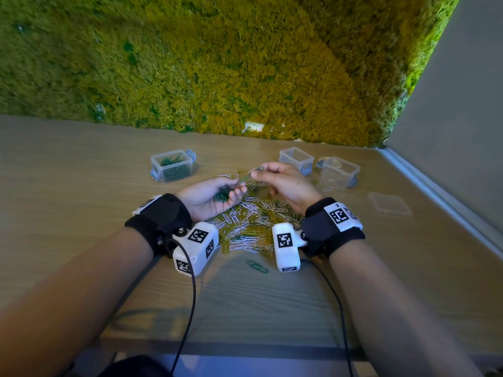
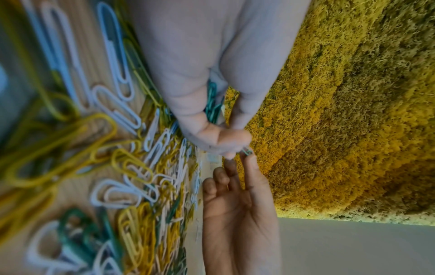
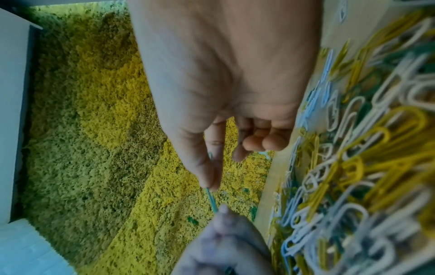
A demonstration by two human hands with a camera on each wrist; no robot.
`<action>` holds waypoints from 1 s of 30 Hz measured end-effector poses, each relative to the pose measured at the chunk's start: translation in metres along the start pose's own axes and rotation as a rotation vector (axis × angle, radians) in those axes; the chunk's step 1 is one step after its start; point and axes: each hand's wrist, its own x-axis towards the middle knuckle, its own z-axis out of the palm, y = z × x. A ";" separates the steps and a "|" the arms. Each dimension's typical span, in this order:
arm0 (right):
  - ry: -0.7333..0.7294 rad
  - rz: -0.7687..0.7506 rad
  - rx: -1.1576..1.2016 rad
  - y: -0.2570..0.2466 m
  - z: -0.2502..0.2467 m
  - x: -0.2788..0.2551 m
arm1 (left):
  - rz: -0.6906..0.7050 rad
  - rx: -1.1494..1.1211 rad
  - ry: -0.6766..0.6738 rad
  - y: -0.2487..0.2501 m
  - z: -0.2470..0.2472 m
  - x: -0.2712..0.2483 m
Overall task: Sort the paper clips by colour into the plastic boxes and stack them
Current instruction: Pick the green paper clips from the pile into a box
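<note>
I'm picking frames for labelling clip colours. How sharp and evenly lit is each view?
Head view: mostly sharp, soft even light, wide-angle bending at the edges; the pile of paper clips reads clearly. Left wrist view: nearest clips smeared, left hand washed pale. Right wrist view: right hand soft, clips beside it blurred, green clip still discernible.

**Two bare forearms with wrist-mounted camera rigs**

Both forearms are bare, with no sleeves. Each wrist wears a wide black fabric strap [image 1: 160, 221] [image 1: 330, 229]. A white plastic camera housing [image 1: 197, 247] [image 1: 285, 246] hangs from each strap on the inner side, printed with square black-and-white coded markers. A smaller white marker plate [image 1: 341, 214] sits on top of each strap. A silver screw [image 1: 180, 229] joins the left housing to its strap. A thin black cable [image 1: 190, 300] [image 1: 340, 308] trails back from each housing.
</note>
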 end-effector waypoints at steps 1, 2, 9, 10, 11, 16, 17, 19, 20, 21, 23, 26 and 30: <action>-0.031 -0.022 0.007 -0.002 0.001 -0.001 | -0.011 0.004 0.005 0.000 0.001 -0.001; -0.079 -0.036 -0.007 -0.004 0.003 -0.003 | -0.023 0.005 0.007 0.000 0.002 -0.002; -0.036 0.067 -0.290 0.003 -0.001 -0.002 | -0.086 -0.275 0.016 0.005 -0.003 -0.001; -0.038 0.069 -0.381 0.006 -0.004 -0.002 | -0.084 -0.279 0.026 0.006 -0.004 -0.002; -0.057 0.067 -0.443 0.008 -0.005 -0.001 | -0.082 -0.273 0.034 0.006 -0.003 -0.003; -0.110 0.041 -0.565 0.010 -0.001 0.001 | -0.096 -0.285 0.035 0.005 -0.002 -0.002; -0.091 0.039 -0.551 0.010 -0.001 0.001 | -0.096 -0.288 0.037 0.005 -0.002 -0.002; -0.032 0.042 -0.469 0.010 0.000 0.002 | -0.084 -0.279 0.051 0.005 -0.002 -0.002; -0.009 0.047 -0.416 0.010 0.000 0.002 | -0.074 -0.268 0.056 0.004 -0.003 -0.001; -0.001 0.050 -0.361 0.010 0.000 0.002 | -0.063 -0.251 0.057 0.004 -0.003 -0.001; -0.031 0.066 -0.230 0.007 -0.001 0.002 | -0.043 -0.197 0.061 0.003 -0.003 0.000; -0.077 0.074 -0.031 0.005 -0.001 0.002 | -0.008 -0.109 0.052 0.002 0.000 -0.001; -0.084 0.074 0.130 0.005 0.000 0.003 | 0.030 -0.038 0.037 0.001 0.001 0.002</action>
